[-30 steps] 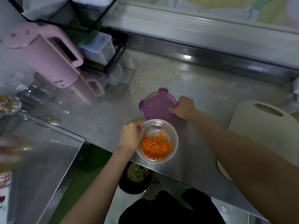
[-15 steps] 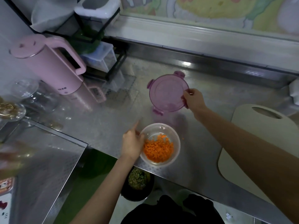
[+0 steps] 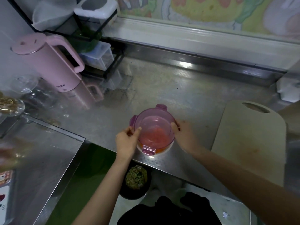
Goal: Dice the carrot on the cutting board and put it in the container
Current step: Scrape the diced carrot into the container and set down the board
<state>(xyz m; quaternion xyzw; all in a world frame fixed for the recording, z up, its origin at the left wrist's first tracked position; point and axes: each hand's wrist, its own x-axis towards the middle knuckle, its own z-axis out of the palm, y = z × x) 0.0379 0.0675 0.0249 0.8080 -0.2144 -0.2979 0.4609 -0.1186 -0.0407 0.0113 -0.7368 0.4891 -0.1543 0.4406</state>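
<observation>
Left hand (image 3: 126, 140) pinches the left rim of the lid (image 3: 154, 125) between thumb and fingers. Right hand (image 3: 185, 135) curls its fingers round the right rim. Both hands are narrow and both hold the lid. Change noted: half a second ago the right hand alone carried the lid, tilted and clear beyond the container, while the left hand steadied the container's side. Now the lid lies over the container (image 3: 169, 146), which stands at the near edge of the surface (image 3: 178, 95). Diced carrot (image 3: 161, 150) shows orange through the tinted lid and beside its near tab. A strip of container rim shows at the near side; cannot tell if the lid is fully seated. The tabs look splayed, not latched. Judgement: dicing and transfer are done, only closing remains. Cutting board (image 3: 251, 135) lies toward the right edge, well apart, with no carrot pieces visible on it. Pink kettle (image 3: 48, 62) stands at the far left.
</observation>
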